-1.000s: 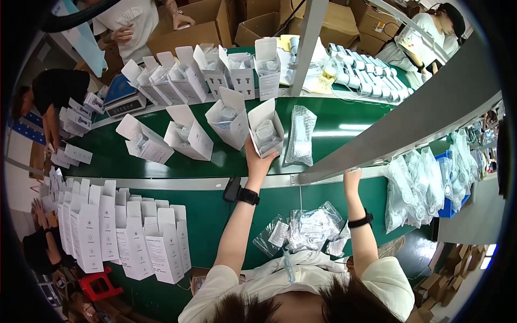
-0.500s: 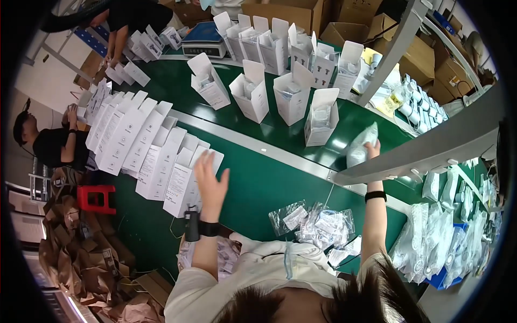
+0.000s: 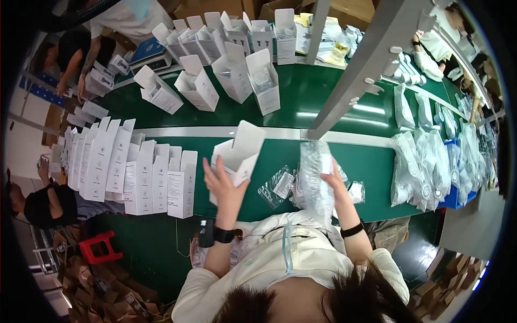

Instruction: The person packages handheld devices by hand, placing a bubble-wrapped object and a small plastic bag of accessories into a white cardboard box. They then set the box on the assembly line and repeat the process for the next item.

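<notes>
My left hand [image 3: 225,187] is wrapped around an open white carton [image 3: 243,153], held tilted above the green table with its top flap up. My right hand [image 3: 337,186] grips a clear bubble-wrap package [image 3: 316,177] upright, just right of the carton and apart from it. What the wrap contains cannot be made out. Below and behind this package lie several small clear plastic packets [image 3: 281,185], partly hidden by it. Left of my left hand stands a packed row of white cartons [image 3: 181,185].
Open filled cartons [image 3: 265,89] stand across the far green surface. A metal post [image 3: 350,75] rises at right of centre. Wrapped packages [image 3: 412,169] and a blue bin [image 3: 452,194] sit at right. A red stool [image 3: 100,248] is lower left; co-workers are at far left and upper right.
My left hand has taken hold of a white carton and moved right with it. My right hand has brought the bubble-wrap package nearer from the far surface. The whole view has turned.
</notes>
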Demonstrator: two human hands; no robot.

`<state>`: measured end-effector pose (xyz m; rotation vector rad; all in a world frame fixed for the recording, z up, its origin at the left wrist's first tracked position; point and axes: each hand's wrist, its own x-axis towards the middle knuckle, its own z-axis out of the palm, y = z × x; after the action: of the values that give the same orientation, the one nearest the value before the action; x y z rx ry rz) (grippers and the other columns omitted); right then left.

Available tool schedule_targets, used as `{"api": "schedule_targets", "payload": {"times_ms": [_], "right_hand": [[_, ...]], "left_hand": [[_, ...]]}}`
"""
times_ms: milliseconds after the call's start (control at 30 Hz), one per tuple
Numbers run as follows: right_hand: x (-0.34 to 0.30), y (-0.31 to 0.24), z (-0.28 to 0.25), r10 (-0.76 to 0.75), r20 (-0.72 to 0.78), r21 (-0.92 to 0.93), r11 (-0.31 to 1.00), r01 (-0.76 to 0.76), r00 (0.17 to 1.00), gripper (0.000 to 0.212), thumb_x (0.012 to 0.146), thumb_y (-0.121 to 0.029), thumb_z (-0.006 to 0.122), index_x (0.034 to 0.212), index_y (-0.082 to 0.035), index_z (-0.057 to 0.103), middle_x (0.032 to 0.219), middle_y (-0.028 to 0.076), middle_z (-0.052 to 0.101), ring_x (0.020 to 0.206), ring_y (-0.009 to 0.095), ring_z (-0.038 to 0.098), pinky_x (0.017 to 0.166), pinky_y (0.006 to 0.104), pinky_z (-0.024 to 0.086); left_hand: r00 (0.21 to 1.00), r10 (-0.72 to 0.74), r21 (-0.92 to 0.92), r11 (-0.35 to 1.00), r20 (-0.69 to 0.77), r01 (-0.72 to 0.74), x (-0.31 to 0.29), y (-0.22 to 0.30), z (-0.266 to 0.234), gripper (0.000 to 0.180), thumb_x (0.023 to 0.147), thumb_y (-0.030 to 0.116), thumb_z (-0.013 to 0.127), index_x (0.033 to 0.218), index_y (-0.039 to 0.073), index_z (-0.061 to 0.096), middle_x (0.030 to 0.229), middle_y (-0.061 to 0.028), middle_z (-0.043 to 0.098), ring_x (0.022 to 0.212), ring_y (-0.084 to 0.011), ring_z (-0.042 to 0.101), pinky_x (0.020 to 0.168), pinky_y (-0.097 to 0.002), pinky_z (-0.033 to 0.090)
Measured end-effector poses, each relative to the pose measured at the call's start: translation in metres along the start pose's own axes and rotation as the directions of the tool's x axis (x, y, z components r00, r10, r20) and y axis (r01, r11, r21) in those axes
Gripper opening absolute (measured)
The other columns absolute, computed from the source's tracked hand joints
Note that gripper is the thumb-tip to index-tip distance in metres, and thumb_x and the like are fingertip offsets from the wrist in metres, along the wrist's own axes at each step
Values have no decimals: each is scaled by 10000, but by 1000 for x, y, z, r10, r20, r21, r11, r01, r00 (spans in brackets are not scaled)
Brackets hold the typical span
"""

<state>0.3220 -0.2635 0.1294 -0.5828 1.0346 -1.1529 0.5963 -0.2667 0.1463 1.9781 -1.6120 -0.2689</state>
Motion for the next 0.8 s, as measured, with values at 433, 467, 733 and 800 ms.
{"api": "schedule_targets", "payload": {"times_ms": [433, 467, 733, 800], "right_hand": [[31, -5, 46, -63, 32, -29, 998, 64, 997, 691, 724, -24, 494, 1340, -118, 195, 1204, 87, 421, 1065, 188, 452, 897, 289, 360], [29, -7, 45, -88, -30, -24, 996, 88, 996, 674, 730, -32, 496, 1330, -116, 202, 1185, 89, 429, 1052, 192, 459, 894, 297, 364], [26, -57, 97, -501, -408, 205, 765, 611, 764, 538, 772, -93, 574, 1207, -92, 257, 1106, 100, 413, 997, 204, 453, 870, 318, 370], [48, -30, 91, -810, -266, -445, 584, 679, 522, 578, 746, -95, 639, 1180, -77, 256, 1108, 108, 387, 994, 183, 427, 863, 302, 361]], "left_hand": [[842, 444, -807, 590, 307, -17, 23, 35, 29, 983, 546, 113, 776, 1329, 65, 184, 1281, -163, 294, 1097, -334, 387, 918, -394, 359], [800, 467, -815, 577, 376, 47, 25, 39, 27, 965, 551, 118, 776, 1320, 56, 196, 1259, -153, 317, 1078, -328, 409, 912, -382, 372], [881, 402, -579, 791, 249, -197, 5, 67, 31, 866, 541, 131, 796, 1237, 55, 287, 1229, -161, 333, 1086, -351, 429, 889, -418, 389], [894, 392, -553, 804, 216, -219, 2, 68, 36, 868, 540, 130, 796, 1233, 47, 280, 1232, -176, 333, 1095, -358, 424, 892, -420, 386]]}}
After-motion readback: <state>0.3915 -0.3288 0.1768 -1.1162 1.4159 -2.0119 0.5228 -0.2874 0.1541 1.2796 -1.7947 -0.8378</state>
